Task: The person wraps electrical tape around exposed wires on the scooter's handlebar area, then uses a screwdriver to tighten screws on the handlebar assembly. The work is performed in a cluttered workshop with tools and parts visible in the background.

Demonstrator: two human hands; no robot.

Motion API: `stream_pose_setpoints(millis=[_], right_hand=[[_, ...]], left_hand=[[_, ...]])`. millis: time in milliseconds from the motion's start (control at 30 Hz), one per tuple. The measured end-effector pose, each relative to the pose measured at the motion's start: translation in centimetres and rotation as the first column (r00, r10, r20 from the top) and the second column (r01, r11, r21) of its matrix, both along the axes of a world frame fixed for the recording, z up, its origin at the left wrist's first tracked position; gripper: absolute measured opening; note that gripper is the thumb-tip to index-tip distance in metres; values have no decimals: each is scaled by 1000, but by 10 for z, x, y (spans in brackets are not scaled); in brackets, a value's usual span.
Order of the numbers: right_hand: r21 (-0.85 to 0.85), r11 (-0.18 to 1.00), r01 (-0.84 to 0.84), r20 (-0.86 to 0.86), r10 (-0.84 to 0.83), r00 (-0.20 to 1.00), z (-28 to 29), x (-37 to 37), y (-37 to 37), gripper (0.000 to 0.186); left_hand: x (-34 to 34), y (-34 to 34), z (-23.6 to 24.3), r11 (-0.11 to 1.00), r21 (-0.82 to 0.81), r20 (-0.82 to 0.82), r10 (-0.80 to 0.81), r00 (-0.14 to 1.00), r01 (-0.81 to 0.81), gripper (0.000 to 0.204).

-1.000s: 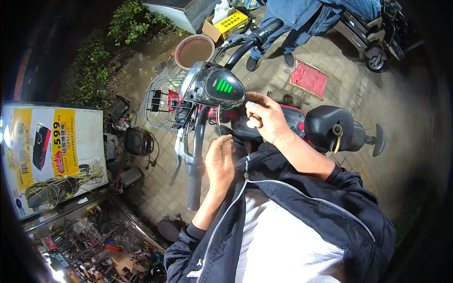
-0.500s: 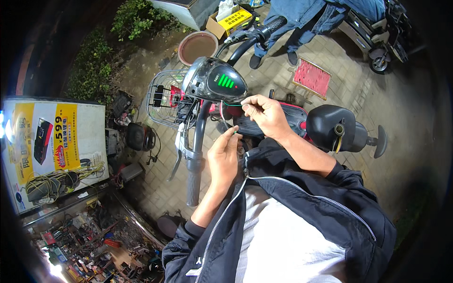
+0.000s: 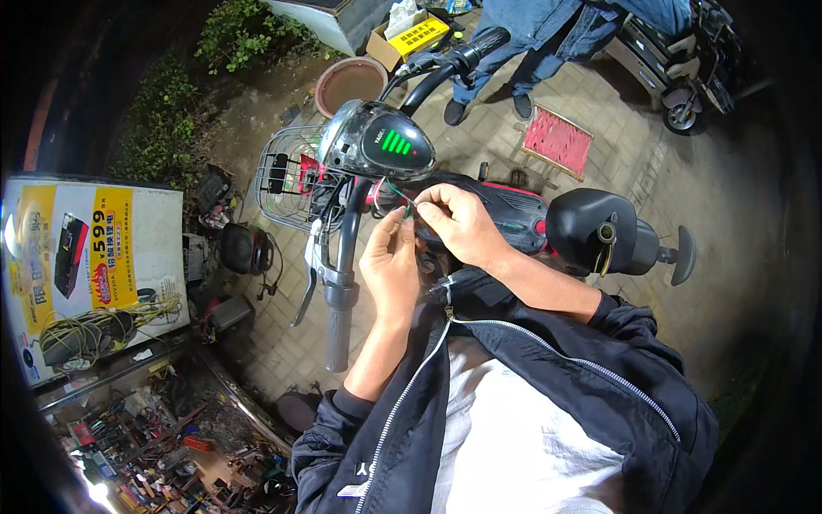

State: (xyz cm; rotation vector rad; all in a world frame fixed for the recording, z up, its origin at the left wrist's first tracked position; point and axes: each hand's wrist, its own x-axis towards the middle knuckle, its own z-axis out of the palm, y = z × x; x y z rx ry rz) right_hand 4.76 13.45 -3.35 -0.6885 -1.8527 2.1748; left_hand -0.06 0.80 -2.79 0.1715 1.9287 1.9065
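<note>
Thin wires, one green (image 3: 396,193) and one pale (image 3: 378,192), hang from the handlebar housing (image 3: 377,137), whose display shows green bars and a red dot. My left hand (image 3: 390,261) pinches a wire end beside the left handlebar (image 3: 345,257). My right hand (image 3: 458,224) pinches the green wire just right of my left fingertips; both hands nearly meet below the housing, over the scooter's black footboard (image 3: 518,214). The exact join between the wire ends is too small to tell.
A wire basket (image 3: 278,184) is at the front, a black seat (image 3: 586,227) right. A person's legs (image 3: 522,64) stand beyond, near a red mat (image 3: 556,141) and another scooter (image 3: 683,107). Left are a signboard (image 3: 154,248), a tool tray (image 3: 180,445), a basin (image 3: 351,79) and a yellow box (image 3: 418,37).
My left hand has moved up toward the housing. My right hand has shifted left and slightly down, so the fingertips are now close together on the wires.
</note>
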Motion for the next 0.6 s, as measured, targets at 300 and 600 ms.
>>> stream_pose_setpoints(millis=[300, 600], right_hand=[[-134, 991, -3, -54, -4, 999, 5, -1, -9, 17], [-138, 990, 15, -65, -24, 998, 10, -3, -14, 18]], left_hand=[[-4, 0, -10, 975, -218, -530, -76, 845, -49, 15], [-7, -2, -7, 960, -266, -616, -100, 781, -87, 16]])
